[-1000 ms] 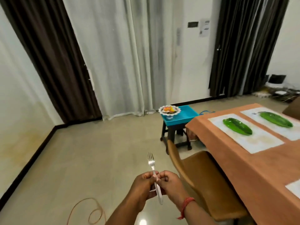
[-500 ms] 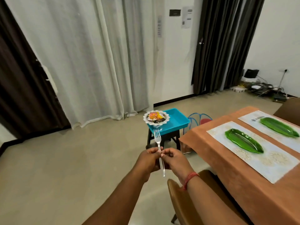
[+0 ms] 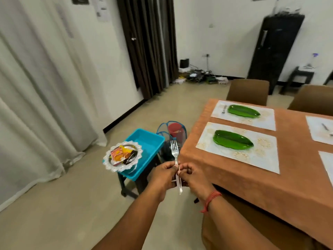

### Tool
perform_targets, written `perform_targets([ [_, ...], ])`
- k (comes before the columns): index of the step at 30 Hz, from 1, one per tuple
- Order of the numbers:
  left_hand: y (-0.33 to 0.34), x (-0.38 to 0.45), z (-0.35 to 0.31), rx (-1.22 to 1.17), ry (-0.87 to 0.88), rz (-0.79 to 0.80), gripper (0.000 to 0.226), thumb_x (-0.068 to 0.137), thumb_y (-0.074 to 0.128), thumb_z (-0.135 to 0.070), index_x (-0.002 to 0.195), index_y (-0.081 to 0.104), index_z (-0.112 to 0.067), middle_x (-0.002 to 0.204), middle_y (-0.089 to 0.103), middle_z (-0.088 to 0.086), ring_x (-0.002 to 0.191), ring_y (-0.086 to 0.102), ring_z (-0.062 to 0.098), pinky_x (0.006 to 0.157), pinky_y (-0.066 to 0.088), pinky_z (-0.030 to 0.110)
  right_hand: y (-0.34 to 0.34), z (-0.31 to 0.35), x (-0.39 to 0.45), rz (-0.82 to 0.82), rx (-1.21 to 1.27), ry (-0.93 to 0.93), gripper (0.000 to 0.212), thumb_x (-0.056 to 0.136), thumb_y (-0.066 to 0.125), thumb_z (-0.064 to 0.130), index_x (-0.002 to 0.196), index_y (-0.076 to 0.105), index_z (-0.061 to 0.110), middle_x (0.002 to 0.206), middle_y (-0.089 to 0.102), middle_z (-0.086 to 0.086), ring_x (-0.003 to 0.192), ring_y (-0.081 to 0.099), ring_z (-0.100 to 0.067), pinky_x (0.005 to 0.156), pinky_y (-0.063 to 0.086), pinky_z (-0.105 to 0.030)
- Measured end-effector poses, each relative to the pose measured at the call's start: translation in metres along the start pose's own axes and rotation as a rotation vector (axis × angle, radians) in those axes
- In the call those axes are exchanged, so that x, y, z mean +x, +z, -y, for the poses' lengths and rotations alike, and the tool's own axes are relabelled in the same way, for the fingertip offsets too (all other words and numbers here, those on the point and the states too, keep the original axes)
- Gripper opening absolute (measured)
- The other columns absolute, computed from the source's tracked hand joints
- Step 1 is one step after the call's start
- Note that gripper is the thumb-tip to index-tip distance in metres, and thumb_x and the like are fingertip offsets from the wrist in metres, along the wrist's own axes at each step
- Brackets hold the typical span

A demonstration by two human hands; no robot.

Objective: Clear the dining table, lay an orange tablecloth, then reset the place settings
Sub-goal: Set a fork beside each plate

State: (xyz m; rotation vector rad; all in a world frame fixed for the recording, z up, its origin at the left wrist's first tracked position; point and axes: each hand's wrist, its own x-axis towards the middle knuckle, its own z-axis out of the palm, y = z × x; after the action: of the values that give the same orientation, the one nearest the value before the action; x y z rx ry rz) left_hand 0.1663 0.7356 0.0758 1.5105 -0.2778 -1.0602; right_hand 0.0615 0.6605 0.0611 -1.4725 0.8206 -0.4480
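Both hands hold a silver fork [image 3: 175, 152] upright in front of me, tines up. My left hand [image 3: 163, 176] grips its handle from the left and my right hand [image 3: 193, 179] pinches it from the right. To the right stands the dining table under an orange tablecloth [image 3: 234, 179]. On it lie pale placemats [image 3: 261, 156], two of them each carrying a green leaf-shaped plate [image 3: 232, 140]. The far green plate [image 3: 243, 111] has cutlery to its left. Another utensil [image 3: 327, 129] lies on a mat at the right edge.
A blue tray [image 3: 147, 141] sits on a dark stool left of the table, with a silver dish of packets [image 3: 123, 156] on its corner. A mesh basket [image 3: 173, 130] stands behind. Brown chairs [image 3: 248, 92] line the table's far side; one is below me.
My view has swung right and moved closer to the table, bringing more mats and plates into sight. Both hands keep the same hold on the fork.
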Motion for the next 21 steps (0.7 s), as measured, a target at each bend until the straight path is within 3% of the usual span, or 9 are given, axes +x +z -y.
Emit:
perform_targets([
  [4, 0.021, 0.078, -0.012, 0.111, -0.004, 0.16, 0.019, 0.101, 0.053, -0.009, 0.106, 0.072, -0.009, 0.103, 0.076, 0.017, 0.095, 0.074, 0.034, 0.08, 0.061, 0.053, -0.021, -0.007, 0.057, -0.172, 0.065, 0.03, 0.006, 0.091, 0.064, 0.005, 0.095, 0.068, 0.006, 0.098, 0.069, -0.025, 0.09, 0.068, -0.035, 0.085, 0.058, -0.051],
  [8, 0.05, 0.147, -0.033, 0.193, -0.055, 0.255, 0.019, 0.1, 0.056, -0.011, 0.103, 0.074, -0.015, 0.099, 0.077, 0.011, 0.092, 0.075, 0.028, 0.073, 0.062, 0.039, -0.051, -0.01, 0.118, -0.269, 0.069, 0.074, 0.008, 0.091, 0.064, 0.002, 0.097, 0.069, 0.003, 0.098, 0.07, -0.024, 0.096, 0.068, -0.04, 0.089, 0.055, -0.053],
  [15, 0.102, 0.235, -0.078, 0.231, -0.093, 0.425, 0.019, 0.098, 0.057, -0.007, 0.11, 0.072, -0.008, 0.102, 0.077, 0.011, 0.091, 0.076, 0.027, 0.067, 0.061, 0.031, -0.104, -0.004, 0.194, -0.414, 0.123, 0.086, 0.009, 0.093, 0.063, 0.004, 0.1, 0.067, 0.0, 0.101, 0.069, -0.024, 0.096, 0.067, -0.041, 0.082, 0.056, -0.047],
  [21, 0.16, 0.293, -0.073, 0.379, -0.173, 0.535, 0.016, 0.097, 0.057, -0.003, 0.11, 0.067, -0.004, 0.096, 0.077, 0.013, 0.079, 0.076, 0.027, 0.06, 0.059, 0.032, -0.132, -0.025, 0.22, -0.655, 0.172, 0.162, 0.009, 0.092, 0.063, 0.005, 0.1, 0.065, 0.007, 0.1, 0.071, -0.011, 0.096, 0.068, -0.027, 0.089, 0.056, -0.049],
])
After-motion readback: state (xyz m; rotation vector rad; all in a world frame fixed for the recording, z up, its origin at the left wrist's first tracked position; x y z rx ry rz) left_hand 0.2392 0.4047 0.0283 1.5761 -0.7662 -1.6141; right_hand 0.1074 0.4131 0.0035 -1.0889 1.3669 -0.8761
